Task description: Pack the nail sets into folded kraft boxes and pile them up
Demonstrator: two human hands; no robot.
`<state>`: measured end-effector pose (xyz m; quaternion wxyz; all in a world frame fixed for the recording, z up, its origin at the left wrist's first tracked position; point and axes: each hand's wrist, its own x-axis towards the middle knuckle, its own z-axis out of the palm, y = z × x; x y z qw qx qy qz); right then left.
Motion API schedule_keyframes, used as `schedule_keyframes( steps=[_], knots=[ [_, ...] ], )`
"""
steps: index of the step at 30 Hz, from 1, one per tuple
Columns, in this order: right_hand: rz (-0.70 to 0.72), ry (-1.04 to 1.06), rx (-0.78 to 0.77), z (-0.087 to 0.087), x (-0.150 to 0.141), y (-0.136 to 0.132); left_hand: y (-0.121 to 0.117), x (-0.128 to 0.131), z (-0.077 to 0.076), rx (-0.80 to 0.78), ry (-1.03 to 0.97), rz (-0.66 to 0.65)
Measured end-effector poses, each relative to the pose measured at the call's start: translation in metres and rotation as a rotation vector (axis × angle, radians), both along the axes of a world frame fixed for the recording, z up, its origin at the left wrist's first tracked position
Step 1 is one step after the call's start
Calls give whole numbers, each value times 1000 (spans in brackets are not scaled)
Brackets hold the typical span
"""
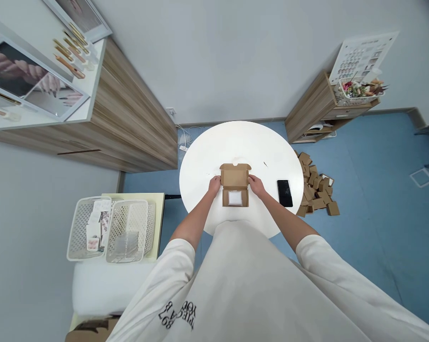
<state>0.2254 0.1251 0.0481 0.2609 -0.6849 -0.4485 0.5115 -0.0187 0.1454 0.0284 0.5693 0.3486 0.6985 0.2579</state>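
A small brown cardboard box point(235, 178) stands with its lid raised on the round white table point(232, 142). Inside its tray lies a flat white item point(235, 197), whose kind I cannot make out. My left hand point(215, 184) pinches the left edge of the box near the fold between lid and tray. On the opposite edge, my right hand point(256, 185) grips the box at about the same height. Both hands have their fingers closed, the tips partly hidden by the cardboard.
A black phone point(284, 193) lies right of my right forearm. Many small cardboard boxes point(316, 187) are heaped on the blue floor beyond the table's right edge. White baskets point(127, 230) sit on a side table at left. Wooden cabinets point(139, 114) flank the table.
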Motion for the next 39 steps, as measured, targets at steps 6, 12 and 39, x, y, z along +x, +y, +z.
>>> schedule_keyframes(
  steps=[6, 12, 39],
  knots=[
    [-98, 130, -59, 7, -1, -20, -19, -6, 15, -68, -99, 5],
    [-121, 244, -196, 11, 5, -31, -37, -15, 24, -103, -151, -74],
    [99, 27, -9, 2, 4, -109, -118, -16, 3, 215, 130, -254]
  ],
)
